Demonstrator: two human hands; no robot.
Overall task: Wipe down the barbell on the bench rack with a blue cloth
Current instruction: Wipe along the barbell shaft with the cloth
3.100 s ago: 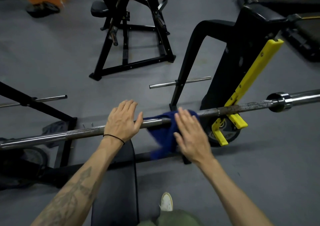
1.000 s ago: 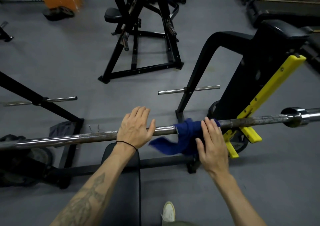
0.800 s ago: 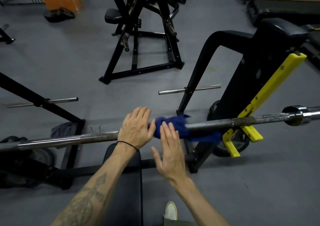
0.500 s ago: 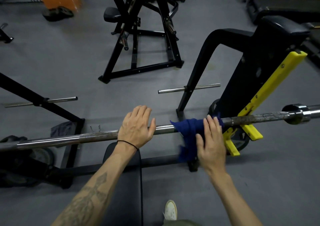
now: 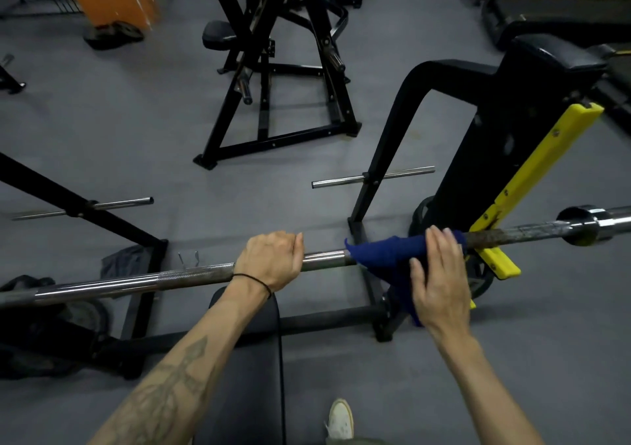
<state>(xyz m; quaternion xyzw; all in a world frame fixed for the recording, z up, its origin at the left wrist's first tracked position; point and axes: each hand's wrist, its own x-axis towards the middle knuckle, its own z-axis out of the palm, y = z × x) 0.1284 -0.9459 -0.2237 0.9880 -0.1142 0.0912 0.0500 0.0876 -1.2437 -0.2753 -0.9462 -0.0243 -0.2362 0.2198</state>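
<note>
A: Barbell is seen lying across the rack, left to right, above the bench pad. Left hand is laid over the shaft, fingers curled round it; this is judged to be a steadying grip, so the bar is kept from rolling while it is rubbed.

B: And the cloth?

A: Cloth is draped over the shaft to the right of the left hand, with one end hanging below the bar. Right hand is pressed on it from the near side, fingers mostly straight and lying over the top of the bar, thumb apart on the near side. Whether the fingertips hook behind the shaft cannot be told.

B: Why that spot?

A: Rust-coloured patches are noted on the shaft just right of the cloth, near the sleeve. That stretch is judged not yet wiped.

B: Obstructions?

A: Yellow hook of the rack touches the bar just beside the right hand; travel to the right is judged to be blocked there unless the cloth is lifted over it. Plate pegs, a black machine frame and a white shoe on the floor are recorded, all well apart from the bar.
</note>
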